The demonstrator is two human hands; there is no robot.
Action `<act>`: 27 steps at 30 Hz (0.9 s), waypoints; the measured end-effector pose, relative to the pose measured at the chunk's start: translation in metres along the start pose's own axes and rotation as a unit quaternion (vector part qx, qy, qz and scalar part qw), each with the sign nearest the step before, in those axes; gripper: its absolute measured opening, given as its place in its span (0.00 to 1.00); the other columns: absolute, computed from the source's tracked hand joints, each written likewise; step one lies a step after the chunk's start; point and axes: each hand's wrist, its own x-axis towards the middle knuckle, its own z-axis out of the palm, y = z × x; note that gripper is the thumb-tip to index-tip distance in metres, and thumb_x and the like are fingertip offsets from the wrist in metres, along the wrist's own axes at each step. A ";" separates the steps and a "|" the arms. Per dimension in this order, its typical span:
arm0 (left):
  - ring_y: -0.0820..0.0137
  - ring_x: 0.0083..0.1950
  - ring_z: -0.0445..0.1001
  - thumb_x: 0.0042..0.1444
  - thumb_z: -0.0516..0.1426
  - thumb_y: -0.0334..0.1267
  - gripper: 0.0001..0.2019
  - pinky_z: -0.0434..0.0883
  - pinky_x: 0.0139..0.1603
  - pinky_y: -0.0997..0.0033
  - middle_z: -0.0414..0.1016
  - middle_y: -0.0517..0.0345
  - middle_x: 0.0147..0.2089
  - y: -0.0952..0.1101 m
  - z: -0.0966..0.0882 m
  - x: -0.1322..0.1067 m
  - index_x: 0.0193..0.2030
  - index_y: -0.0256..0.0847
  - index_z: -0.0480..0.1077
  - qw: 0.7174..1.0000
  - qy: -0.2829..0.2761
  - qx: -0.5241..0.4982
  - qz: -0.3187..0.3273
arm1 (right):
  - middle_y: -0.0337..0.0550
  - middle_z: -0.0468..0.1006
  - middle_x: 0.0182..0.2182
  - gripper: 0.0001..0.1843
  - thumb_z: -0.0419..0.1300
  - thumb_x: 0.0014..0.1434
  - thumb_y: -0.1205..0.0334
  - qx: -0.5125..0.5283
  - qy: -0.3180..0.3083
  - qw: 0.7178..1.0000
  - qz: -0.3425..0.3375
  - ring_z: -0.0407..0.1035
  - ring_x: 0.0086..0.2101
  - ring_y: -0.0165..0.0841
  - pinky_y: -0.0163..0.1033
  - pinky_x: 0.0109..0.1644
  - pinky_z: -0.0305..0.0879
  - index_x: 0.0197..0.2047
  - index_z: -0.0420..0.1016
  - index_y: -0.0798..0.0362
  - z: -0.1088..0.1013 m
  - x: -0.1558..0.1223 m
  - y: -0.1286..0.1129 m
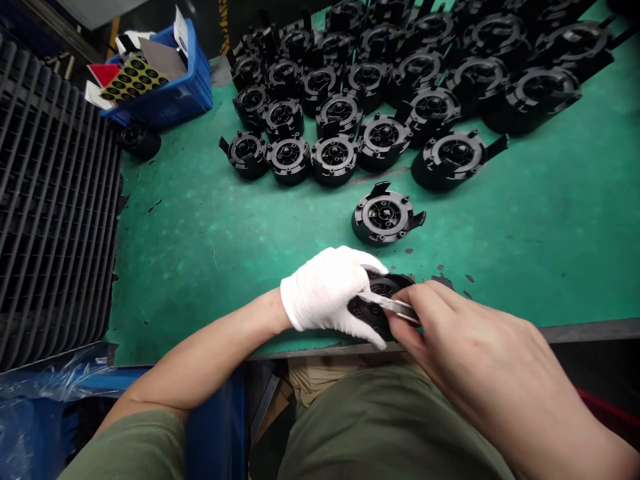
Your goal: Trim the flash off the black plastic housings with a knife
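Observation:
My left hand (pixel 330 288), in a white glove, is closed round a round black plastic housing (pixel 373 315) at the table's front edge. Its thumb and fingers span the part's left side. Bare, my right hand (pixel 450 327) grips a slim silver metal hand tool (pixel 397 307), whose exact kind I cannot make out. The tool lies across the housing's face, its far end at the gloved fingers. Both hands hide much of the housing. Just beyond them, a similar black housing (pixel 385 217) with two upright tabs stands alone on the green tabletop (pixel 260 233).
Several rows of similar black housings (pixel 334 160) fill the table's far side. A blue bin (pixel 195 83) with papers and a yellow sheet of round black stickers (pixel 133 79) is at the back left, a dark part (pixel 140 141) beside it. Stacked grey slatted racks (pixel 55 200) border the left edge.

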 end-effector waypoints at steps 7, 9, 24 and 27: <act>0.41 0.70 0.88 0.53 0.79 0.73 0.37 0.84 0.72 0.43 0.87 0.31 0.69 -0.006 0.005 -0.004 0.48 0.39 0.87 0.999 0.042 -0.012 0.027 | 0.39 0.82 0.34 0.14 0.54 0.85 0.50 0.053 0.003 0.999 0.005 0.75 0.25 0.35 0.44 0.28 0.60 0.48 0.73 0.46 -0.001 -0.011 0.021; 0.41 0.70 0.88 0.51 0.81 0.70 0.34 0.86 0.69 0.44 0.87 0.29 0.69 -0.008 0.007 -0.006 0.43 0.39 0.84 0.996 0.070 -0.021 0.046 | 0.40 0.83 0.35 0.13 0.58 0.84 0.48 0.050 0.008 0.998 0.031 0.76 0.27 0.35 0.43 0.30 0.63 0.49 0.74 0.46 -0.003 -0.019 0.034; 0.39 0.70 0.88 0.49 0.85 0.64 0.29 0.86 0.73 0.43 0.88 0.31 0.68 -0.001 -0.002 -0.001 0.34 0.39 0.86 0.999 0.013 -0.045 0.021 | 0.41 0.91 0.43 0.11 0.57 0.86 0.52 0.153 -0.023 0.988 -0.015 0.86 0.32 0.36 0.40 0.31 0.75 0.57 0.78 0.47 0.005 -0.011 0.028; 0.38 0.71 0.88 0.50 0.84 0.65 0.30 0.86 0.73 0.43 0.88 0.30 0.69 0.000 -0.004 0.001 0.33 0.39 0.86 0.999 0.015 -0.044 0.025 | 0.38 0.89 0.39 0.11 0.54 0.87 0.53 0.134 -0.028 0.989 -0.046 0.83 0.29 0.35 0.40 0.28 0.72 0.53 0.75 0.46 0.003 -0.004 0.029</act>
